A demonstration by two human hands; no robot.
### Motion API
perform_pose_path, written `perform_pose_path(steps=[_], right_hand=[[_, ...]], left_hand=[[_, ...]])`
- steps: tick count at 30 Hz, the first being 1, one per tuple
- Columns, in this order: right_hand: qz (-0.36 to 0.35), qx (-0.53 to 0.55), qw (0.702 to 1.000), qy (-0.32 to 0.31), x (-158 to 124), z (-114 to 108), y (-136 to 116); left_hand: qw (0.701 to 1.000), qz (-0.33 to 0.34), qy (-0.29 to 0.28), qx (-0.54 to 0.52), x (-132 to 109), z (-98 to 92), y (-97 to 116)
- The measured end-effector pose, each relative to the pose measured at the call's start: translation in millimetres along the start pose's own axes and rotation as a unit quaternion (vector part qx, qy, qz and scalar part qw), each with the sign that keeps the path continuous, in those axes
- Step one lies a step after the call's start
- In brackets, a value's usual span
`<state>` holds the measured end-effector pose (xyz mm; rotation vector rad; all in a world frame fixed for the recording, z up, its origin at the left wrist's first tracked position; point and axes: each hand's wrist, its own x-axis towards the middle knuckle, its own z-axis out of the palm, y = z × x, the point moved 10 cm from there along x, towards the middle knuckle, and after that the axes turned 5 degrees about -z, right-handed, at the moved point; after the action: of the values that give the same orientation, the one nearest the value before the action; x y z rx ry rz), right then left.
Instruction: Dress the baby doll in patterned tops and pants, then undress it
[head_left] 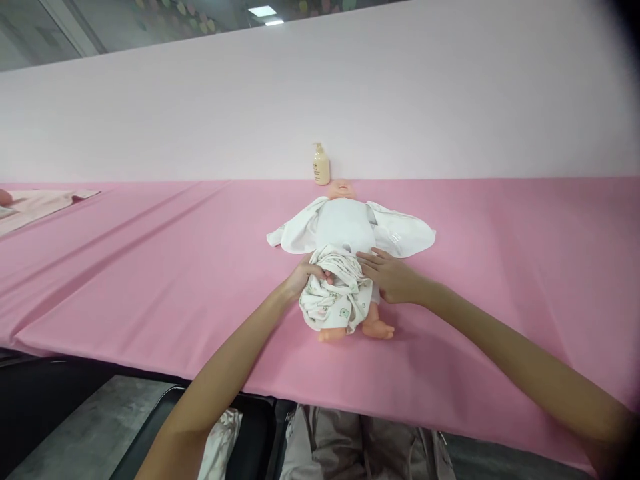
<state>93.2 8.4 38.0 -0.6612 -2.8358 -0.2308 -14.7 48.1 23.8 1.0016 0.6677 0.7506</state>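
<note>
A baby doll [341, 189] lies on its back in a white top [345, 223], whose sleeves spread out to both sides. Bunched over its hips and legs is a white printed baby garment [333, 313]; the doll's feet [377, 328] stick out below. My left hand [303, 275] is closed on the gathered edge of this garment at the doll's left-hand side in view, with part of the fingers hidden in the folds. On the opposite side, my right hand [393, 275] rests with fingers stretched out against the cloth.
The doll lies on a pink-covered table [165, 280] with a white wall behind. Against that wall stands a cream pump bottle [321, 165]. A pale cloth [40, 207] lies far left. Below the front edge is a black chair [255, 427] with a whitish cloth [221, 443].
</note>
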Motion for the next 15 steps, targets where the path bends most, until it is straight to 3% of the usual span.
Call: perform_pose_path(steps=[3,11,13,15], right_hand=[[-0.034,0.009,0.999,0.037,4,4,-1],[-0.054,0.085,0.967,0.233,-6,-6,10],[-0.023,0.119,0.959,0.256,-6,-10,18],[0.071,0.157,0.958,0.228,-1,-6,34]], left_hand=[[1.000,-0.005,-0.002,-0.005,0,0.1,-1],[0.998,-0.029,-0.003,-0.047,1,-1.8,-6],[0.999,-0.034,0.009,-0.028,0,-4.1,-7],[0.999,-0.043,0.013,-0.013,-1,-4.7,-9]])
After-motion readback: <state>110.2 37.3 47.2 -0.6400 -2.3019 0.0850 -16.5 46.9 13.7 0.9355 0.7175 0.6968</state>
